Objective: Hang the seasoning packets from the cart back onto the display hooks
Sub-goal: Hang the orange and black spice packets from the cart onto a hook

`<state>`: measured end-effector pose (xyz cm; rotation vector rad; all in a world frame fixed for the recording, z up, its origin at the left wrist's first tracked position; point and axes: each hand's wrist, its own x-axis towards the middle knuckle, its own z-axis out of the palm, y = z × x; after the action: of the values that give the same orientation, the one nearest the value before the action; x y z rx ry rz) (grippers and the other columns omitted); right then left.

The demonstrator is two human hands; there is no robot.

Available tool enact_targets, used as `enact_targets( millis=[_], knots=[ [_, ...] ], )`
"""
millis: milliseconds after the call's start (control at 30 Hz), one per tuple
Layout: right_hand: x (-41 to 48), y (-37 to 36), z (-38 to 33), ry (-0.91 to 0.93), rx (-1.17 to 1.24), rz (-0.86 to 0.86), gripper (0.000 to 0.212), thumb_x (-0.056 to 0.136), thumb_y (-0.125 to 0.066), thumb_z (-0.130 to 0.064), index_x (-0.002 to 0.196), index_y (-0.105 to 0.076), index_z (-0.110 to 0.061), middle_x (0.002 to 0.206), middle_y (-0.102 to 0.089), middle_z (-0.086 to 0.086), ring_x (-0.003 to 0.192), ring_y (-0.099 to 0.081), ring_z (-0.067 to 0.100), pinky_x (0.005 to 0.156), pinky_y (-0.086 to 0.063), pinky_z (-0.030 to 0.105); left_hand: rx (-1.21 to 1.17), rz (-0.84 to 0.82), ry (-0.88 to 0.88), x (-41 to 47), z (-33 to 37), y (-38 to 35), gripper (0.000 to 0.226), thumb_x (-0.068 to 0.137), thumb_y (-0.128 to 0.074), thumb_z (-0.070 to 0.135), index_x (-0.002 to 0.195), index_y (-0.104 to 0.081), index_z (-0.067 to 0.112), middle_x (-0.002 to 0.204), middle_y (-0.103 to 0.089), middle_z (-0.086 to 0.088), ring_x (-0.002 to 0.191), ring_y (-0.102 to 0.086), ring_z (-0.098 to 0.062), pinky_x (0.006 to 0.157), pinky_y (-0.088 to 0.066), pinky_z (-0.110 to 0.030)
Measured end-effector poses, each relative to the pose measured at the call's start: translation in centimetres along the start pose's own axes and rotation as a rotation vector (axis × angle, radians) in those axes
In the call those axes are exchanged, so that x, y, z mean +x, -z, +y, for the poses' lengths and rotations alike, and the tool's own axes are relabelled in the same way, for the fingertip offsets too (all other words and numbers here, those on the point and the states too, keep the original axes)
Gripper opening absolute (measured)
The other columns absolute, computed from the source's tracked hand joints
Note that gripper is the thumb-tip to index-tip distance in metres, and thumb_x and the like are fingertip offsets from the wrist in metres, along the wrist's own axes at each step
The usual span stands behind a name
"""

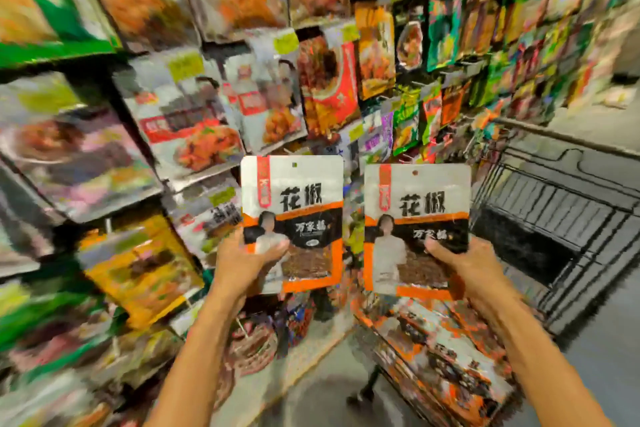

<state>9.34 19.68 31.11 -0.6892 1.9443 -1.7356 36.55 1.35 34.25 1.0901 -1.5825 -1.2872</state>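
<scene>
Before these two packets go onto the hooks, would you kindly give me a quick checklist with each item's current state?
1. Left hand grips the left packet near its bottom: ok.
2. Right hand grips the right packet near its bottom: ok.
3. Both packets upright, fronts facing the camera: ok.
4. Left hang hole and right hang hole uncovered: ok.
5. Free hook on the display located: cannot tell, shelves blurred.
</scene>
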Motion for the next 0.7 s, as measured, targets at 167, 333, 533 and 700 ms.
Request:
enact_targets(
  millis=[167,333,533,700],
  knots=[
    [-3.1,-9.2,-5.5,0.133,0.050,-0.280,0.011,0.063,-0.079,-0.032,0.071,-0.076,-0.024,0.075,-0.075,-0.011,0.068,-0.068,0.004,0.064,-0.053,0.024,0.035,0.227,-0.036,-4.4,2.2,13.0,0.029,0.066,-0.084,0.012,0.080,-0.060,0.019,0.076,-0.069,0.008,0.068,-0.063,-0.004,0.060,-0.049,-0.020],
    [-9.4,-20.7,-8.9,0.229,0.086,-0.510,0.005,0.071,-0.077,-0.013,0.071,-0.073,-0.017,0.072,-0.075,-0.006,0.064,-0.068,0.004,0.061,-0.054,0.019,0.019,0.453,-0.035,-10.4,2.5,26.2,0.029,0.065,-0.085,0.018,0.082,-0.062,0.024,0.078,-0.070,0.004,0.067,-0.063,-0.011,0.059,-0.049,-0.026],
    [-20.2,-34.4,-11.0,0.290,0.127,-0.669,0.016,0.074,-0.077,-0.008,0.069,-0.070,-0.021,0.061,-0.071,-0.015,0.055,-0.063,-0.005,0.052,-0.048,0.009,0.064,0.666,-0.022,-18.1,1.6,42.7,0.031,0.063,-0.087,0.021,0.084,-0.063,0.019,0.085,-0.069,-0.007,0.076,-0.061,-0.023,0.068,-0.048,-0.038],
    [-29.7,-43.3,-11.5,0.299,0.140,-0.755,0.013,0.072,-0.079,-0.016,0.063,-0.069,-0.017,0.062,-0.070,-0.002,0.061,-0.061,0.014,0.061,-0.045,0.025,0.118,0.753,-0.004,-23.2,1.0,54.1,0.035,0.063,-0.087,0.025,0.088,-0.064,0.021,0.095,-0.070,-0.013,0.084,-0.064,-0.028,0.074,-0.049,-0.044]
  ],
)
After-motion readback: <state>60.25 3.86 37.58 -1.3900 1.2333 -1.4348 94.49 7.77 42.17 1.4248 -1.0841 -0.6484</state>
